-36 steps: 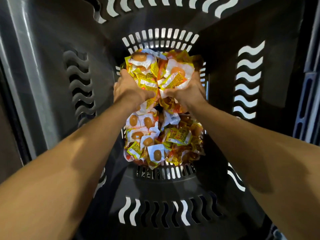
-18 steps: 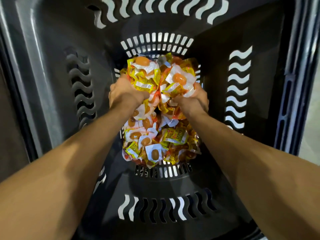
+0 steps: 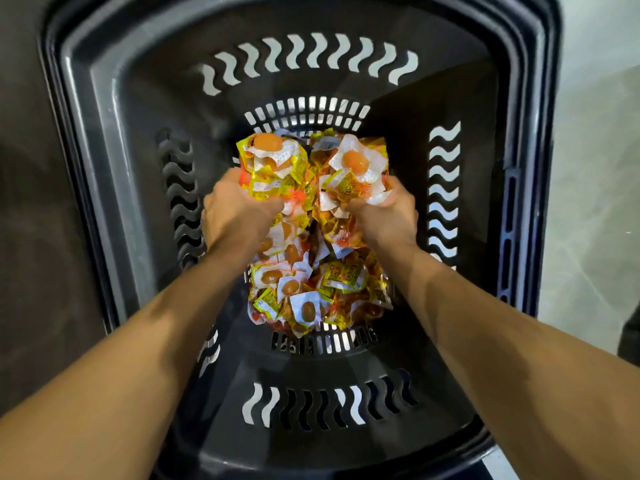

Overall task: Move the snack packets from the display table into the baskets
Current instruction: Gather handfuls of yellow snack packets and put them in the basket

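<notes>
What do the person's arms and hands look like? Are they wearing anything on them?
The left forearm and right forearm are bare, and no sleeves show. The bare left hand and bare right hand have no gloves. No watch or bracelet shows on either wrist. I cannot check for rings, because the fingers are mostly out of sight.

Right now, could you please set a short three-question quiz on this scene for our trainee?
1. True or false: the left hand and the right hand each grip a bunch of snack packets.
2. Where does the loose pile lie? A) on the floor of the basket B) on its rim C) outside it
3. Fill in: the slots in the basket's side walls are ___-shaped.
Key: 1 true; 2 A; 3 wave.
</notes>
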